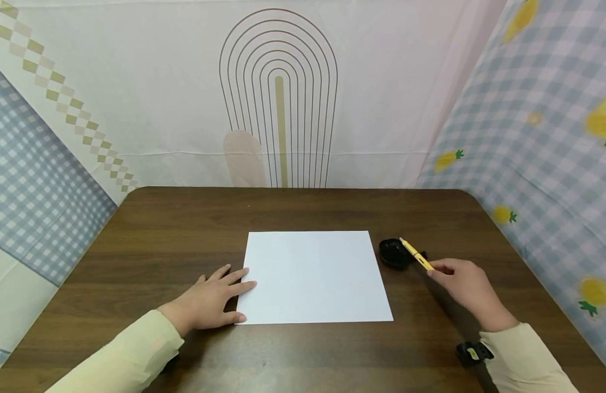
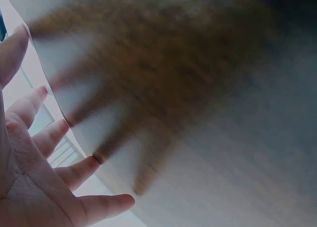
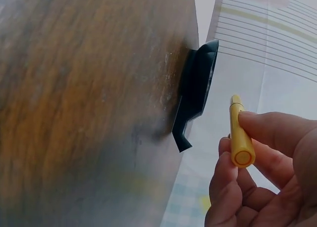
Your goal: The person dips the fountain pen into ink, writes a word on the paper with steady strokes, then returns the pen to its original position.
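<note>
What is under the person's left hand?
The left hand rests flat, fingertips on the white paper's left edge, palm on the brown table. Whatever lies directly beneath the palm is covered.

Two bare hands, no rings or gloves seen. Left hand [image 1: 214, 297]: long pale yellow-cream sleeve [image 1: 126, 357], soft fabric, reaching the wrist. Right hand [image 1: 467, 286]: matching pale cream sleeve [image 1: 521, 360]. Small black device [image 1: 473, 353] with a yellowish spot strapped by the right cuff. Nails short, unpainted.
</note>
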`<state>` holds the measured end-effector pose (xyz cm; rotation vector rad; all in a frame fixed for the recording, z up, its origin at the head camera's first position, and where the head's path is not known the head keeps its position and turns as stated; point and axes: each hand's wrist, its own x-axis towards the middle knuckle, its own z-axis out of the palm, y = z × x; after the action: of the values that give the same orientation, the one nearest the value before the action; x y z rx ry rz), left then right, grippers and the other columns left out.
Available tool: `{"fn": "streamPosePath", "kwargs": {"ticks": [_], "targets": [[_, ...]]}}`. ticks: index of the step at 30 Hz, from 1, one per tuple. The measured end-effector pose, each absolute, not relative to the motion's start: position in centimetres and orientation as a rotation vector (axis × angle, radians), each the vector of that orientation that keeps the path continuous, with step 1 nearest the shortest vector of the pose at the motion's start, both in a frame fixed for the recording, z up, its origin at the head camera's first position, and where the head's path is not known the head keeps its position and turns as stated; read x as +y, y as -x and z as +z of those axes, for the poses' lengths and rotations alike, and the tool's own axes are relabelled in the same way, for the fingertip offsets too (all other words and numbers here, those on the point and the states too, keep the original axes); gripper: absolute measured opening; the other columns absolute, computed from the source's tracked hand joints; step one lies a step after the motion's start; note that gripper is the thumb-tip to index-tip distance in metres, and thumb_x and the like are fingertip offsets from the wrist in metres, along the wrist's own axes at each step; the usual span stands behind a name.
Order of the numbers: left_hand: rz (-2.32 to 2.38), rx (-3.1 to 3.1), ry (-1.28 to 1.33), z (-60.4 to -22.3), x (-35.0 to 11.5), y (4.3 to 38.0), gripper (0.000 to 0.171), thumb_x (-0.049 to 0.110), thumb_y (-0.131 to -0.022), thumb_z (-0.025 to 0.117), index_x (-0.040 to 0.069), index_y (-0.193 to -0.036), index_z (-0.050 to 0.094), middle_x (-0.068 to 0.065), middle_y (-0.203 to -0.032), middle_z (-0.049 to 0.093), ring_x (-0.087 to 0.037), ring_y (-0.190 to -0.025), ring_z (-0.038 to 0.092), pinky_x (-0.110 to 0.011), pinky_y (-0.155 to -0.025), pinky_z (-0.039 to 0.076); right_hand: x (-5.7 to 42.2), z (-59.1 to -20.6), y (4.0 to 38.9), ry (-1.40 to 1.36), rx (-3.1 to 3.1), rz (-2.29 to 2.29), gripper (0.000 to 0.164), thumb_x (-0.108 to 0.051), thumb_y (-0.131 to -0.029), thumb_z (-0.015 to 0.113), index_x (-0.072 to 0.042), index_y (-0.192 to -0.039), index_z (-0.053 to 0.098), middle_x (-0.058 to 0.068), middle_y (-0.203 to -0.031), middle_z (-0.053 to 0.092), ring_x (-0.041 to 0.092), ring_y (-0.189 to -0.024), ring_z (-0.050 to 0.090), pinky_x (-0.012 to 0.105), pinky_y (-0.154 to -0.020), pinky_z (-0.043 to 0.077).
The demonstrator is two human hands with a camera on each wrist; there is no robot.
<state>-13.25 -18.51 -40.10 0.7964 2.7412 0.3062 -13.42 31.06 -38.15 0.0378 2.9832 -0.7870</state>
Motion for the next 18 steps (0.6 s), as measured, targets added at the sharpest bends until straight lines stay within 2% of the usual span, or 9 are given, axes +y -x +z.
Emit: {"fn": "streamPosePath", "kwargs": {"ticks": [6,14,18], "targets": [[0.312,2.737,-0.788,-40.13,-18.57,13.26,0.066,0.049,-0.086,0.068,0.025,-0.144,0.049,-0.007,-0.154,0.035,-0.046,-0.139,0.027,-0.077,-0.093,0.028,30.86,-37.99,13.57,-0.008,3.001,-0.794,0.032,-0.023,-0.094,0.064,0.001,-0.115,0.069,0.020,-0.105,0.069,0.024,-0.083,0.060,0.033,-0.061,0.045],[0.318,2.744,-0.797,-40.37,-18.61,13.21,0.066,0.051,-0.086,0.068,0.026,-0.144,0.049,-0.006,-0.154,0.035,-0.046,-0.139,0.027,-0.077,-0.092,0.029,30.62,-37.82,13.62,-0.029,2.994,-0.805,0.034,-0.024,-0.096,0.060,0.002,-0.117,0.067,0.019,-0.101,0.068,0.019,-0.071,0.049,0.031,-0.057,0.039],[0.321,2.741,-0.795,-40.45,-18.66,13.23,0.066,0.051,-0.086,0.067,0.027,-0.144,0.048,-0.006,-0.154,0.034,-0.046,-0.140,0.027,-0.077,-0.092,0.029,30.57,-37.69,13.64,-0.032,3.010,-0.814,0.035,-0.025,-0.096,0.060,0.001,-0.117,0.068,0.019,-0.103,0.068,0.019,-0.072,0.050,0.030,-0.057,0.039]]}}
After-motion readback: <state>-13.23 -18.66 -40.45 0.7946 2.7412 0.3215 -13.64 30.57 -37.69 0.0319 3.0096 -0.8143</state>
